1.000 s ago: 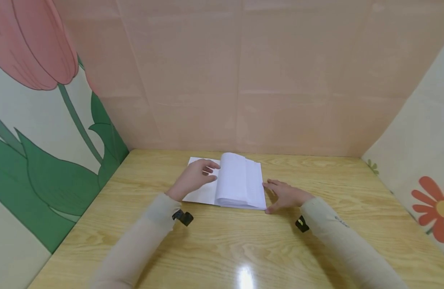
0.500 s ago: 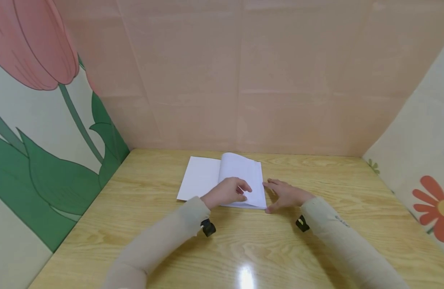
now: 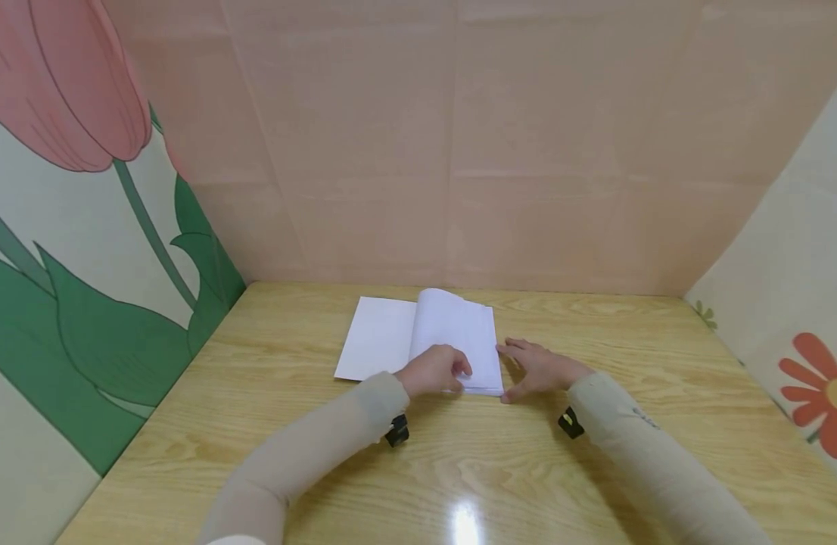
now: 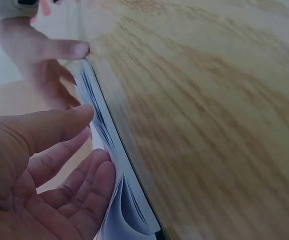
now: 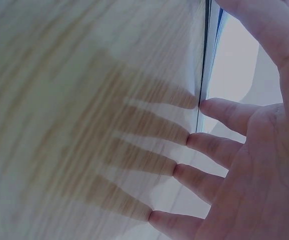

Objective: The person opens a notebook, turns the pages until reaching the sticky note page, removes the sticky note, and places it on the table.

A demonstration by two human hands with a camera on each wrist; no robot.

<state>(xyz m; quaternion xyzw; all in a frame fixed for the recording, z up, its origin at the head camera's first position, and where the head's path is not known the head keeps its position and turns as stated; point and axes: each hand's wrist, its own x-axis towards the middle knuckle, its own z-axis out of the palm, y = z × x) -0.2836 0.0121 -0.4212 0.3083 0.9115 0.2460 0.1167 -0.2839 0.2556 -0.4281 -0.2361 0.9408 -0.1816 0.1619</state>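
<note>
A white notebook (image 3: 380, 333) lies open on the wooden table, its left side flat. On its right side a batch of pages (image 3: 446, 325) bulges up beside the fold. Over the lower part of these pages is my left hand (image 3: 434, 369), fingers bent. The left wrist view shows its thumb and fingers (image 4: 99, 185) apart, fingertips right at the page edges (image 4: 127, 200). My right hand (image 3: 542, 367) stands at the notebook's right edge with spread fingers. In the right wrist view its index fingertip (image 5: 207, 106) meets that edge, and the other fingertips rest on the table.
The wooden table (image 3: 595, 484) has a light glare at its front. A pink backdrop (image 3: 561, 151) rises behind it. A tulip-printed panel (image 3: 57, 303) stands at the left, a flower-printed one (image 3: 800, 265) at the right.
My left hand has moved right and down, from the notebook's left side to the lower part of the right-hand pages. The right hand has stayed at the right edge.
</note>
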